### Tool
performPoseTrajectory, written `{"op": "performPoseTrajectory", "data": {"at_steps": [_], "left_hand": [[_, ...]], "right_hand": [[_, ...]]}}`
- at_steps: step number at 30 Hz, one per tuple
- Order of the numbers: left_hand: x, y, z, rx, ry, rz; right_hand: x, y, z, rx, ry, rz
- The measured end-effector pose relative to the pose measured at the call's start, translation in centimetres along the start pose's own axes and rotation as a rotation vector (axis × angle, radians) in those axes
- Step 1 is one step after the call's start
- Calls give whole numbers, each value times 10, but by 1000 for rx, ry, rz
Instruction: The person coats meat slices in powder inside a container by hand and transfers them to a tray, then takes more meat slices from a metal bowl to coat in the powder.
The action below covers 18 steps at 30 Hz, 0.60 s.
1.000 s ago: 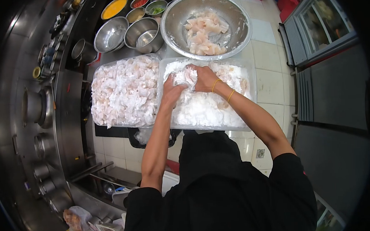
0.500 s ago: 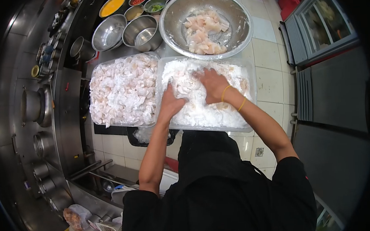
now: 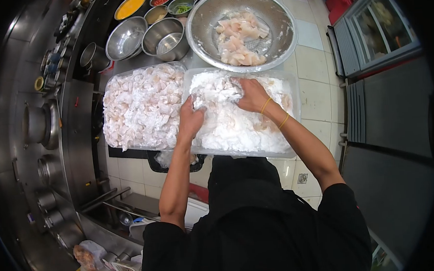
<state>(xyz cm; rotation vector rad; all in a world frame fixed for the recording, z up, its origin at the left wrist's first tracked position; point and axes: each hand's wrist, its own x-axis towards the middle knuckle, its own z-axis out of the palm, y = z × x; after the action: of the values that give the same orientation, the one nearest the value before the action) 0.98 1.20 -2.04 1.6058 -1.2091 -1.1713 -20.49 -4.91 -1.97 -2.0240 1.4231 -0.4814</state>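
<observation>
White powder [image 3: 236, 132] and coated pale pieces fill a clear plastic tub [image 3: 295, 89]. At its left edge is my left hand [image 3: 191, 118], thumb and fingers apart, fingertips at the powder. My right hand [image 3: 250, 94], yellow bands at its wrist, reaches into the upper middle of the tub; its fingers curve down into the coated pieces, tips partly hidden, and what they grip cannot be made out. A second tub to the left holds a heap of coated pieces [image 3: 144, 107]. Above, a large perforated metal bowl [image 3: 281, 48] contains raw pale pieces [image 3: 241, 38].
Two metal bowls [image 3: 165, 40] stand at the upper left, near a bowl of orange liquid [image 3: 130, 6] and small bowls of ingredients. A black crate [image 3: 176, 162] is below the tubs. A glass-door fridge [image 3: 380, 24] stands right, cooking counters [image 3: 82, 142] left.
My left hand has moved left to the tub's edge, away from my right hand. My right hand has shifted over the powder, its fingers now curled down. The coated pieces between them have been moved about.
</observation>
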Motion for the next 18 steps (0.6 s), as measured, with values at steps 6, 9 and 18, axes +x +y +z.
{"op": "performPoseTrajectory", "data": {"at_steps": [6,9,18], "left_hand": [[-16,10,-4,166,175,77],[-25,7,1,335,242,82],[7,-22,34,180,63,-23]], "right_hand": [[-9,-4,-33,85,-19,-34],[-10,-21,-33,-163,-167,-77],[10,-33,20,-276,-314,-130]]}}
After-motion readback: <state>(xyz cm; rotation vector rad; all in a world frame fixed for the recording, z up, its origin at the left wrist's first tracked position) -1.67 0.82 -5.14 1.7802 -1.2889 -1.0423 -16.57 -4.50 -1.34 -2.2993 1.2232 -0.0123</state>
